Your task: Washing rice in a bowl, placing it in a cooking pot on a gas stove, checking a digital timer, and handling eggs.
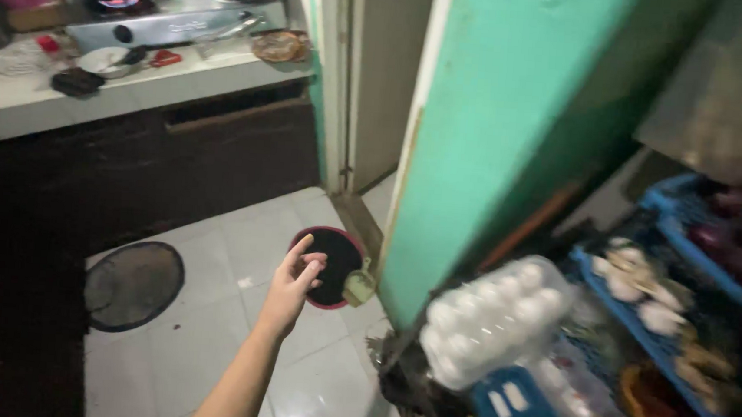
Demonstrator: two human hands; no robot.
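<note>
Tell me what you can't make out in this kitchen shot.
- Head view: only one hand shows, empty with loose fingers; which hand it is cannot be settled, and the other is out of frame.
- The round dark bin on the floor is partly covered by that hand; its contents are too dark.
- Items in the blue crates are blurred and cut by the right edge.
- The egg tray is motion-blurred.
- Pots on the stove are cut off by the top edge.

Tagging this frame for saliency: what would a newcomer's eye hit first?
First the bare hand stretched out mid-frame over the tiled floor, in front of a round black, red-rimmed object. Next the tall turquoise panel at centre, then the clear carton of white eggs at lower right beside blue crates.
</note>
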